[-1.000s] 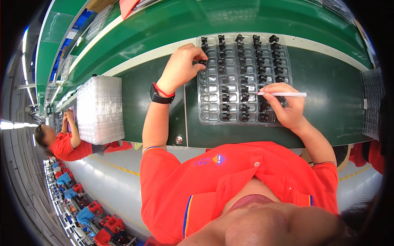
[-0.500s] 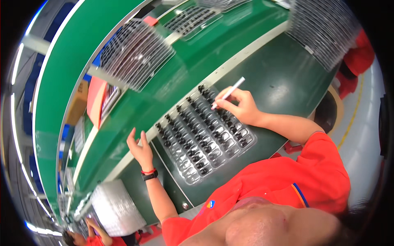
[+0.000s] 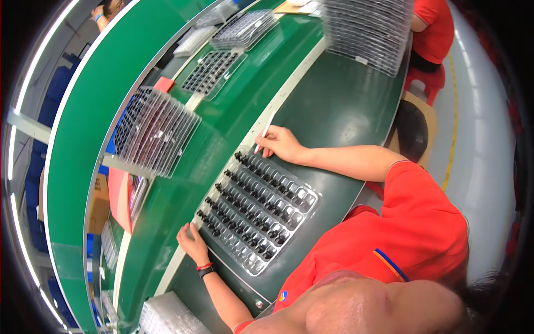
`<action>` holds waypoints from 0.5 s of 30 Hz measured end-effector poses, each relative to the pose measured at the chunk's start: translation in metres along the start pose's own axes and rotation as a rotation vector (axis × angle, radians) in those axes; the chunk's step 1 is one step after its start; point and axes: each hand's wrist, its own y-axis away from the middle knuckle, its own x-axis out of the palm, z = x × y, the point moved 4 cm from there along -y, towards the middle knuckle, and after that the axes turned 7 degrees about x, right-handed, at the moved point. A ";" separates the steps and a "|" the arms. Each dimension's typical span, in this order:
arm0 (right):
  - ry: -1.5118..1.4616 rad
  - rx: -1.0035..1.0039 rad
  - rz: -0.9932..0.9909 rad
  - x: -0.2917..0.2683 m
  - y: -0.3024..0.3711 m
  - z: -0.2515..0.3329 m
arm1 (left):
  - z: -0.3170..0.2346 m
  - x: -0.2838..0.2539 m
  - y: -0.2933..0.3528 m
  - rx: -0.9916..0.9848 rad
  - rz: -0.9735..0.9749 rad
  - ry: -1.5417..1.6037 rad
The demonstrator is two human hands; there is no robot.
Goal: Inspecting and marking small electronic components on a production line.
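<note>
A clear plastic tray (image 3: 245, 257) lies on the dark green bench, with rows of pockets that hold small black parts; several pockets at its near end hold none. Between the fingers of my right hand (image 3: 282, 145) is a slim white pen (image 3: 268, 129), its lower end close to the tray's far corner. My right hand is closed around it. Beside the tray's left corner, my left hand (image 3: 192, 245) has its fingers apart and holds nothing. Whether its fingertips touch the tray's rim, I cannot tell.
A tall stack of clear trays (image 3: 367, 33) stands at the bench's far end. More stacked trays (image 3: 158, 133) and a filled tray (image 3: 214, 72) are on the green conveyor (image 3: 222, 125). Another clear stack (image 3: 169, 314) is at lower left. A person in red (image 3: 431, 28) sits beyond.
The view has turned. My left hand has come in beside the tray's left corner. My right hand, with the pen, has shifted from over the parts to the tray's far corner.
</note>
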 end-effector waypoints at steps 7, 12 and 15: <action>-0.017 -0.071 -0.104 -0.003 -0.010 -0.004 | 0.000 0.002 -0.002 0.074 -0.031 -0.049; 0.027 -0.163 -0.193 -0.007 -0.019 -0.003 | 0.005 0.000 0.001 0.109 -0.030 -0.111; 0.116 -0.215 -0.260 -0.014 -0.019 0.000 | 0.005 0.007 0.000 0.108 -0.020 -0.138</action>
